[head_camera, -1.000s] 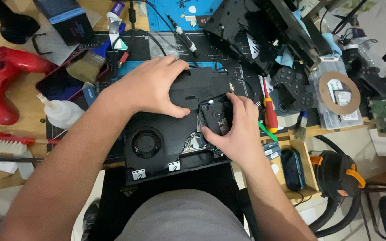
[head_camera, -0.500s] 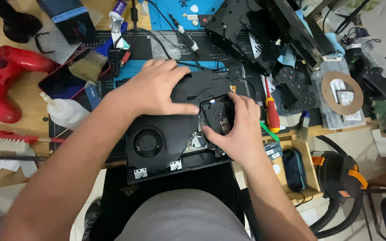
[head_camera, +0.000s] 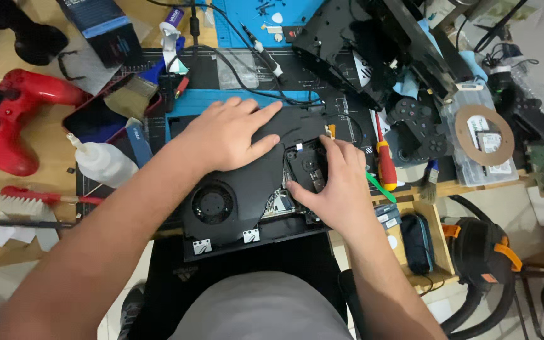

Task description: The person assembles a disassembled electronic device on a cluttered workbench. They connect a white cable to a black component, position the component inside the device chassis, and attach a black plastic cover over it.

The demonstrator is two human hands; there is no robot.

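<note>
Bench point(head_camera: 51, 145) is crowded w/ parts & tools, little free room. Opened black console point(head_camera: 247, 195) sits at near edge, over lap. Left hand point(head_camera: 225, 135) lies flat on its cover, fingers spread, gripping nothing, prob. to steady it. Right hand point(head_camera: 335, 186) curls around the drive unit point(head_camera: 306, 167), fingertips pinching its edges. Screwdriver point(head_camera: 385, 160) just right.

Cluttered wooden workbench point(head_camera: 45, 135), pale tiled floor point(head_camera: 439, 308) below

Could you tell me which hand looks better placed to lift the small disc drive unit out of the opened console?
Probably the right hand: its fingers already wrap the drive unit, while the left hand lies flat on the console.
</note>
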